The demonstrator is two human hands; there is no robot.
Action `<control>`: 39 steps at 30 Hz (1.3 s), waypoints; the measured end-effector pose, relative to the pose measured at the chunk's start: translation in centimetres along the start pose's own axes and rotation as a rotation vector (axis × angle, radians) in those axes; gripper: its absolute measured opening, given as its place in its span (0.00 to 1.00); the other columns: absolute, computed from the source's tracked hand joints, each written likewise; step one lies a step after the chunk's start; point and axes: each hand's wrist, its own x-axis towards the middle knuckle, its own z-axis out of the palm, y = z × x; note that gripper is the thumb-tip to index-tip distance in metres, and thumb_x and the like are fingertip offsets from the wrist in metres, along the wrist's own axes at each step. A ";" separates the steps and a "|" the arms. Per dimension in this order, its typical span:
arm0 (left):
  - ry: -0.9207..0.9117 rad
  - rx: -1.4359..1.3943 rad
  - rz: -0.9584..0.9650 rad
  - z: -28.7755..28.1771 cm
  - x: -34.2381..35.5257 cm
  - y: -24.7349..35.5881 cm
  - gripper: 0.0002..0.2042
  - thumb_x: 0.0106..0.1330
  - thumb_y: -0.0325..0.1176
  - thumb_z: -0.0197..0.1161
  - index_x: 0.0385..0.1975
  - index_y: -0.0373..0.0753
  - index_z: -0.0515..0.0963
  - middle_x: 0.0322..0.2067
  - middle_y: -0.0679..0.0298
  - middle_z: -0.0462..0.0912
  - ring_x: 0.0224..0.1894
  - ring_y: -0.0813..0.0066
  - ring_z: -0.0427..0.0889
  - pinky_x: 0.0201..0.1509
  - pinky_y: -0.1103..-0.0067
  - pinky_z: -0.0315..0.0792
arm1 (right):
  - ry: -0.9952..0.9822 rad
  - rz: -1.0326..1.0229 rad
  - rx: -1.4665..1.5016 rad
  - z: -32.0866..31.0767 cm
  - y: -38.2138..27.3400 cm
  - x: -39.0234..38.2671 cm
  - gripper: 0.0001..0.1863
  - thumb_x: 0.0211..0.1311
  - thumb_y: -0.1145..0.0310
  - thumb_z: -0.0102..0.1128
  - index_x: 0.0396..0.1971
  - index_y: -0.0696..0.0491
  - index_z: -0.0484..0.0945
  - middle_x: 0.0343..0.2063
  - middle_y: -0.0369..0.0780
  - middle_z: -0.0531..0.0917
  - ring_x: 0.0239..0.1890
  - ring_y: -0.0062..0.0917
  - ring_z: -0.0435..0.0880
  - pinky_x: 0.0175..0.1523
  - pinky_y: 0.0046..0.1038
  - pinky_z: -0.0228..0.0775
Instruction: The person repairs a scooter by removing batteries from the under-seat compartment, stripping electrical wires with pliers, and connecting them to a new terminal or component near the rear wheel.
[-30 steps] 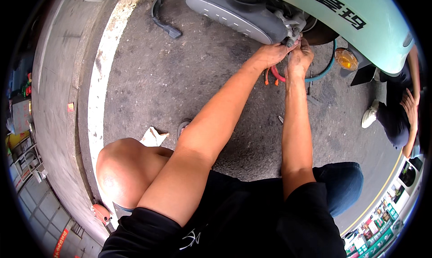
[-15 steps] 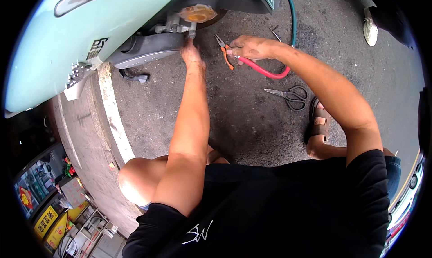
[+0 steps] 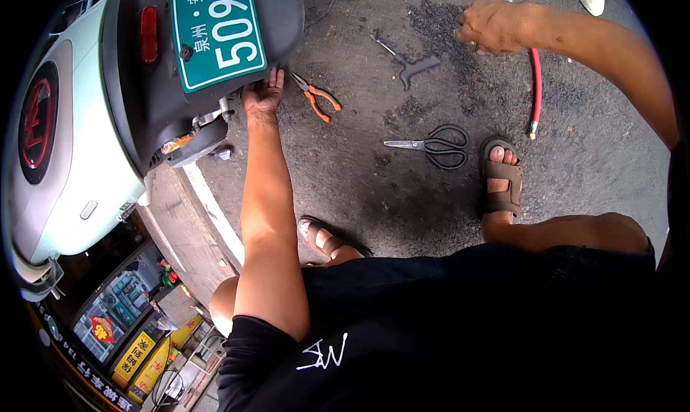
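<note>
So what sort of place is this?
Most likely a roadside, perhaps an outdoor scooter-repair spot: orange-handled pliers and black-handled scissors lie on the asphalt near a pale green scooter, with a shopfront at the picture's lower left.

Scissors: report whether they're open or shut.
Shut: the scissors lie with their blades together, showing as one narrow strip.

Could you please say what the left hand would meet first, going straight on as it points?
The left hand would likely meet the black mudguard, or pass beneath; depth is unclear.
</note>
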 end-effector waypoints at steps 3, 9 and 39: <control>0.085 0.109 -0.137 1.6 -2.1 -0.3 0.27 0.68 0.52 0.44 0.62 0.42 0.56 0.59 0.50 0.65 0.62 0.52 0.65 0.64 0.55 0.58 | 0.456 -0.088 -0.050 4.2 0.5 2.0 0.28 0.54 0.61 0.63 0.56 0.51 0.69 0.56 0.45 0.71 0.61 0.38 0.66 0.64 0.34 0.60; 0.223 0.835 0.482 5.0 -9.2 -1.9 0.24 0.65 0.39 0.56 0.60 0.45 0.60 0.56 0.61 0.69 0.62 0.65 0.64 0.66 0.63 0.56 | 0.683 -0.160 0.256 8.2 -6.6 11.4 0.26 0.54 0.63 0.61 0.56 0.41 0.70 0.59 0.43 0.65 0.63 0.36 0.62 0.68 0.37 0.53; 0.367 0.973 0.709 10.3 -12.4 -4.1 0.28 0.58 0.44 0.67 0.55 0.39 0.66 0.52 0.61 0.73 0.58 0.67 0.68 0.62 0.66 0.63 | 0.777 -0.107 2.982 -7.1 -12.9 31.4 0.13 0.55 0.65 0.61 0.40 0.51 0.77 0.33 0.36 0.80 0.39 0.22 0.75 0.46 0.26 0.66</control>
